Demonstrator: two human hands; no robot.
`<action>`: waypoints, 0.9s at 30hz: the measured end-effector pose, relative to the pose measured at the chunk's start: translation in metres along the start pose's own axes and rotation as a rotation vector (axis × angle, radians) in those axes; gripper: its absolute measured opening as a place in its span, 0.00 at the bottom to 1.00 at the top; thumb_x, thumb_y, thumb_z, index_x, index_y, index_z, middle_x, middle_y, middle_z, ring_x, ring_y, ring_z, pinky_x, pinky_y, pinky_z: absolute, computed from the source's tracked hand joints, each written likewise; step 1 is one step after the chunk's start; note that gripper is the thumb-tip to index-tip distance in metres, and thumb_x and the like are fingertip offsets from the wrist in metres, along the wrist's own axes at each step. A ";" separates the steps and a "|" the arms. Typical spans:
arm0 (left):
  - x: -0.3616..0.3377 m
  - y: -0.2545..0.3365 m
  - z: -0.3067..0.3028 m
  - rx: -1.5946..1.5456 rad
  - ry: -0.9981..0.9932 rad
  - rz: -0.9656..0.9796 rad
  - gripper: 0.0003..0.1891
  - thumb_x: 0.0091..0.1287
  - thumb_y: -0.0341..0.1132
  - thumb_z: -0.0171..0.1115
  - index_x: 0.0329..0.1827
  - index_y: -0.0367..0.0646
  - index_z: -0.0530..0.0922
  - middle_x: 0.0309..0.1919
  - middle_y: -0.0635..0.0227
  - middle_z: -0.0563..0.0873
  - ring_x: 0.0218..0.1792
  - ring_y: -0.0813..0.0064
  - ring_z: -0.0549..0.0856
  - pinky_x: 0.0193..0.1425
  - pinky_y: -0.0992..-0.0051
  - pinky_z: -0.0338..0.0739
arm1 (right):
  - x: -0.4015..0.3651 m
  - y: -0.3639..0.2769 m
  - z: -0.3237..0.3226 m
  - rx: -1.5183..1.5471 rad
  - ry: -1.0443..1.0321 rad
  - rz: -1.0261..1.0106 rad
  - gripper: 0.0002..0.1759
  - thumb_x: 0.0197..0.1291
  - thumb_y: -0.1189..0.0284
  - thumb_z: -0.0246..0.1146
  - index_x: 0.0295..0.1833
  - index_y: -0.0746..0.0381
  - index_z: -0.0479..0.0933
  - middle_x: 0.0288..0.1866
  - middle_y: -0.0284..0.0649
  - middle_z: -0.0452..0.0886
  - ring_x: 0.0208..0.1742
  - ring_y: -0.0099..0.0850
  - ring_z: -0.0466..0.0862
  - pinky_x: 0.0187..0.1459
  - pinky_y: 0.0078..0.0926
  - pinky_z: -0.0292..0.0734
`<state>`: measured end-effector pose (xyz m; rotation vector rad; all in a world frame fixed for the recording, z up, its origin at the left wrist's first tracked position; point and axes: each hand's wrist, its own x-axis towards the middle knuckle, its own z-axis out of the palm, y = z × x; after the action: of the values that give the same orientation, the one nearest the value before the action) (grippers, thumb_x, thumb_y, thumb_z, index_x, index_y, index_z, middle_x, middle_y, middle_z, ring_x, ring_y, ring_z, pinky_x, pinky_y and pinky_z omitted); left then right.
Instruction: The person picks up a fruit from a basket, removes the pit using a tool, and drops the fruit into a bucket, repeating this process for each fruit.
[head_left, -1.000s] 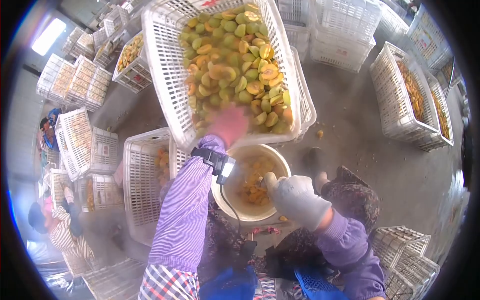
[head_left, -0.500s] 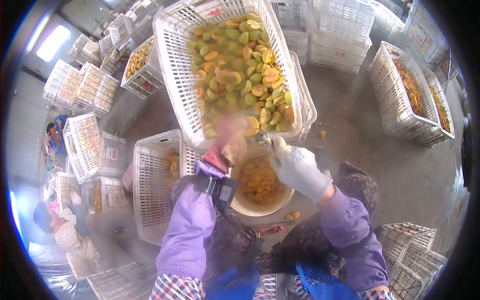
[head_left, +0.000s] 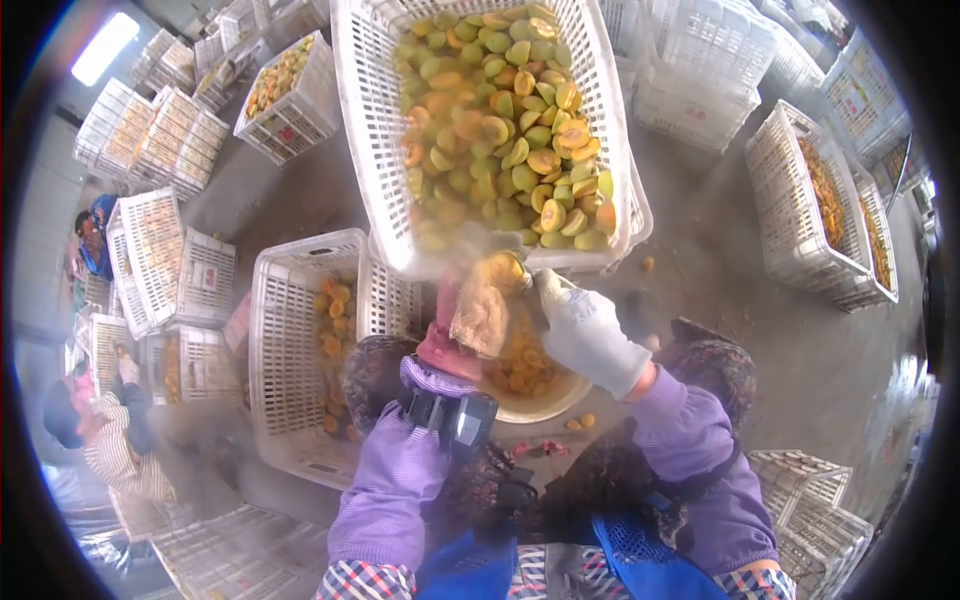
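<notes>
My left hand [head_left: 468, 318], in a pink glove with a worn tan palm, holds a yellow-orange fruit [head_left: 506, 270] just over the near rim of a big white crate [head_left: 365, 150]. That crate is heaped with green and orange fruit halves [head_left: 500, 130]. My right hand [head_left: 588, 330], in a white glove, is closed on a small tool whose tip meets the fruit; the tool is mostly hidden. Under both hands a cream bowl [head_left: 548, 400] holds orange fruit scraps [head_left: 525, 365].
A white crate [head_left: 295, 300] with a few orange fruits stands at my left knee. More crates of fruit ring the grey floor, one at the right [head_left: 790, 200] and an empty one at the lower right [head_left: 810, 500]. Another person [head_left: 95, 440] sits at the far left. Fruit bits [head_left: 580, 422] lie by the bowl.
My left hand reached into the big crate, drew back holding a fruit, and my right hand rose from the bowl to meet it. The view shifted slightly.
</notes>
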<state>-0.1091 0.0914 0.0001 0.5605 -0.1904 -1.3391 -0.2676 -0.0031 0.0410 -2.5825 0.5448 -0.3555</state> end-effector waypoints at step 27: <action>-0.021 -0.007 -0.035 0.145 0.133 0.033 0.15 0.74 0.42 0.49 0.53 0.41 0.72 0.46 0.60 0.80 0.48 0.61 0.81 0.56 0.64 0.78 | -0.007 -0.012 -0.005 0.544 -0.229 0.103 0.18 0.56 0.71 0.62 0.47 0.72 0.69 0.29 0.55 0.80 0.34 0.54 0.82 0.36 0.45 0.76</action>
<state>-0.1044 0.1203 -0.0289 0.7637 -0.1878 -1.2574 -0.2713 0.0078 0.0501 -2.0279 0.4247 -0.1414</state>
